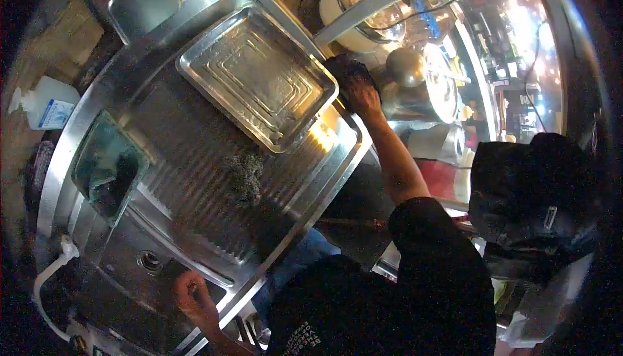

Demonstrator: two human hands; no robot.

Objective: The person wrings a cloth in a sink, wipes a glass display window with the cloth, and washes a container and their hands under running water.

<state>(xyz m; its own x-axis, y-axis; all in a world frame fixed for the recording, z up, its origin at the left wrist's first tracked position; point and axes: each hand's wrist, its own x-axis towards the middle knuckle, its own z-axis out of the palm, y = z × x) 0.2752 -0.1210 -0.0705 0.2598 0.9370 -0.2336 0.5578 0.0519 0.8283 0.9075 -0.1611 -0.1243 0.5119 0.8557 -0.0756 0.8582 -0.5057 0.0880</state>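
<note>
My right hand (366,96) reaches out past the corner of a metal tray, with its fingers on a dark, cloth-like bundle (348,71) beside the glass-fronted frame. The bundle's exact kind is hard to make out. A shallow rectangular steel tray (259,80) lies tilted across the far end of the ribbed drainboard. Over the sink basin, my left hand (195,296) hangs with its fingers curled in; I see nothing in it. A dark grey scouring pad (245,176) rests on the ribbed drainboard (188,155), between the tray and the basin.
A round drain (149,262) sits in the sink floor. Leaning at the sink's left edge is a glass pane (110,168). Beyond the rim stands a white jug (53,103), with a white hose (45,278) nearer. Metal pots (422,83) stand on the right, near a black bag (532,194).
</note>
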